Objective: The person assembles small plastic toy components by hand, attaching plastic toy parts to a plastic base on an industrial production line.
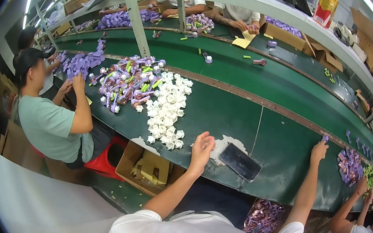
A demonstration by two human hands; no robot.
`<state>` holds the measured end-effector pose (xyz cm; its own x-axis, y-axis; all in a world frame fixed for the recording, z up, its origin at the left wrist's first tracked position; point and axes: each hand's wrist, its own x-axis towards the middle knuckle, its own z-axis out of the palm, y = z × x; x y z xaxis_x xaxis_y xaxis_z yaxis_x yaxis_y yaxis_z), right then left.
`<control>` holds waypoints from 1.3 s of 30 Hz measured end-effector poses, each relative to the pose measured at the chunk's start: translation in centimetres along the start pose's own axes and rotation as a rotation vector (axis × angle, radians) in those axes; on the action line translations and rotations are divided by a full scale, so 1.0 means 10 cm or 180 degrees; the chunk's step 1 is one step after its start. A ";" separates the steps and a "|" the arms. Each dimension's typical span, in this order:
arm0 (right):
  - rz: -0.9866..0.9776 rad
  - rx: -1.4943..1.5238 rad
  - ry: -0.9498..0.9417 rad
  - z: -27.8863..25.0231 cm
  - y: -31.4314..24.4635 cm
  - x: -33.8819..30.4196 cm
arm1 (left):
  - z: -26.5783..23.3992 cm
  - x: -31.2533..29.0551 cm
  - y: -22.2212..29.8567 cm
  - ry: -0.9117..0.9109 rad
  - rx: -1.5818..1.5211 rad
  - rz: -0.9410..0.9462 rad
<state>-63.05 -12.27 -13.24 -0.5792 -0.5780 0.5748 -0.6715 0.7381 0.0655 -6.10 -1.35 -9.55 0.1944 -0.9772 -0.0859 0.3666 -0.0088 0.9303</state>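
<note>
Right hand point(319, 152) reached out toward the far ledge, fingers closed on a small purple piece point(325, 138) at the fingertips; grip detail too small to tell. Left hand point(201, 152) raised over the near edge of the green table point(287, 155), fingers loosely curled and apart from the thumb, nothing seen in it. Nearest to it: white flower-shaped pieces point(165, 114), heaped just beyond to the left, and a dark phone point(240, 162) lying flat to the right. Behind the white heap, touching it, a mixed pile point(130, 84) of purple, green and white parts. Purple pile point(349, 167) on the table past the right hand. Green belt point(236, 71) runs behind the ledge. Co-worker in a light green shirt point(46, 116) sits at left on a red stool point(106, 161), handling purple parts.
</note>
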 end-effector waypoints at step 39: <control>-0.2267 0.4217 -0.4016 -2.10 -3.78 -1.92 | -0.12 -0.39 0.44 -0.2167 -0.1001 -0.1846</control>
<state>-16.87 -21.73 -9.57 0.3665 -0.9216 -0.1276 -0.4107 -0.0372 -0.9110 -4.17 2.66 -5.51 -0.6310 -0.7531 -0.1860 0.4871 -0.5712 0.6606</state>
